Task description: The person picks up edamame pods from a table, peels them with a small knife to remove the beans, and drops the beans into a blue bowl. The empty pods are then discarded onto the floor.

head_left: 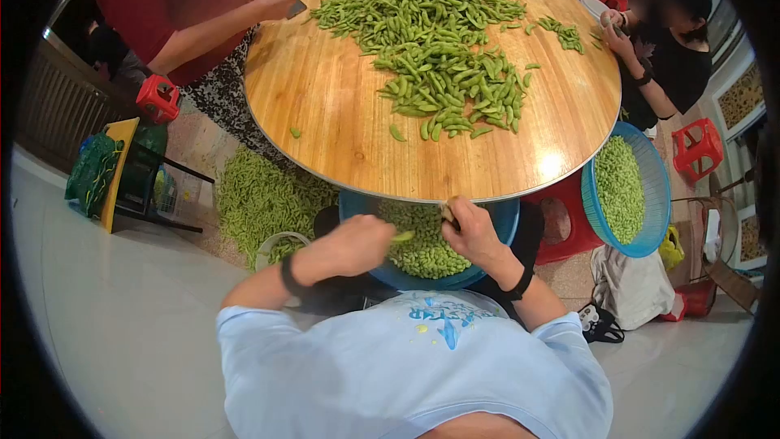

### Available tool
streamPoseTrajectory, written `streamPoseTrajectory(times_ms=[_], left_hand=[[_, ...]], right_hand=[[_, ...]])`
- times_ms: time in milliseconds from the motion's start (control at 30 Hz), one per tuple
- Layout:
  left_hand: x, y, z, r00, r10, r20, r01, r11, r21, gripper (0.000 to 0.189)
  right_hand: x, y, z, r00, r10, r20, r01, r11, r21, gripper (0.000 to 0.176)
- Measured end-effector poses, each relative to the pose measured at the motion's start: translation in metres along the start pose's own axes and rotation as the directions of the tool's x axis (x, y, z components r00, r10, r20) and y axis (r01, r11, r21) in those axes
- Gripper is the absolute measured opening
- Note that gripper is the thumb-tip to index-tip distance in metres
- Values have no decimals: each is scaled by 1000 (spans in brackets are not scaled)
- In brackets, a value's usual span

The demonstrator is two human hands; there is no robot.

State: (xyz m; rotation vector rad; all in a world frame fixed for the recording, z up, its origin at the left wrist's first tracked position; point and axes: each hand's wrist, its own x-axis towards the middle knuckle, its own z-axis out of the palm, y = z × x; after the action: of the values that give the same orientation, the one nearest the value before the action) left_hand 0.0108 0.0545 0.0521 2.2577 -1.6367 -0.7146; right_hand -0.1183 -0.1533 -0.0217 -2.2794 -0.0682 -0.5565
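My left hand (pixel 357 242) is closed, with a green edamame pod (pixel 402 237) sticking out from its fingertips. My right hand (pixel 475 232) is curled shut near the table's rim; a small tan piece shows at its fingers, too small to name. Both hands are over a blue basin (pixel 348 205) on my lap, which holds shelled green beans (pixel 431 256). Beyond them stands a round wooden table (pixel 325 126) bearing a large heap of edamame pods (pixel 431 12). A few loose pods lie near the heap's front.
A blue basket (pixel 662 195) of shelled beans stands at right by a red stool (pixel 561 223). At left, a pile of pods (pixel 268 203) covers the floor beside a white bucket (pixel 280 242). A person in red (pixel 175 12) and another in black (pixel 678 65) work at the table.
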Motion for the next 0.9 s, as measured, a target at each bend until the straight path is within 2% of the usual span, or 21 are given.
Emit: streamPoseTrajectory(times_ms=[33,100,167,200,233,267,300,333,400,500,567,633,700,733,767,800,833,867,900], left_hand=[[-17,-13,-9,991,-64,121,44,986,164,9],[-38,-39,-20,983,-178,42,150,916,373,9],[-34,-46,-38,986,-29,-164,94,910,405,10],[-13,-45,-52,990,-69,-122,99,962,253,13],[7,-46,-53,953,-53,-298,100,984,147,17],[28,-50,-50,883,-51,-467,79,996,41,21],[50,-54,-48,844,-47,-534,80,996,39,25],[72,-57,-45,801,-45,-597,82,996,35,29],[104,-57,-41,764,-191,-616,202,978,-53,29],[129,-73,-30,764,-198,-615,231,973,-26,27],[132,-79,-28,791,-164,-589,222,975,27,25],[130,-83,-24,821,-131,-555,213,973,84,23],[127,-84,-16,773,23,-634,-1,999,36,23],[122,-75,-15,778,31,-628,-6,999,41,23],[115,-65,-12,831,-96,-549,-85,952,-296,21],[107,-53,-11,886,-187,-424,-122,788,-603,19],[100,-40,-10,892,-181,-415,-121,788,-604,19],[92,-28,-11,917,-210,-340,-121,665,-737,17],[87,-20,-8,939,-228,-259,-108,520,-847,15]], right_hand=[[-2,-1,-3,1000,-2,-1,2,1000,-1,29],[-5,-4,-8,986,-165,8,165,985,52,27],[-1,-6,-8,977,-214,-18,214,976,29,26],[2,-7,-8,963,-265,-43,266,964,-1,24],[1,-8,-5,961,-272,-43,272,962,-3,24],[-1,-8,-1,982,-188,-11,188,982,28,23],[-3,-9,1,994,-102,25,101,993,55,22],[-3,-13,1,995,-94,32,92,994,67,22],[-3,-17,0,999,-51,9,50,991,123,25],[-3,-17,-7,999,34,0,-34,977,210,33],[-5,-13,-8,987,162,-7,-153,947,282,35],[-3,-9,-5,990,131,-51,-109,944,312,36],[3,-13,-11,926,360,114,-351,711,609,34],[6,-13,-10,922,370,112,-343,652,676,34],[9,-14,-8,919,379,105,-345,647,680,34],[12,-14,-6,899,423,111,-346,535,770,34],[14,-15,-3,878,463,122,-336,415,846,33],[17,-17,-2,867,476,148,-339,344,876,33],[17,-17,0,863,484,145,-338,341,877,33]])
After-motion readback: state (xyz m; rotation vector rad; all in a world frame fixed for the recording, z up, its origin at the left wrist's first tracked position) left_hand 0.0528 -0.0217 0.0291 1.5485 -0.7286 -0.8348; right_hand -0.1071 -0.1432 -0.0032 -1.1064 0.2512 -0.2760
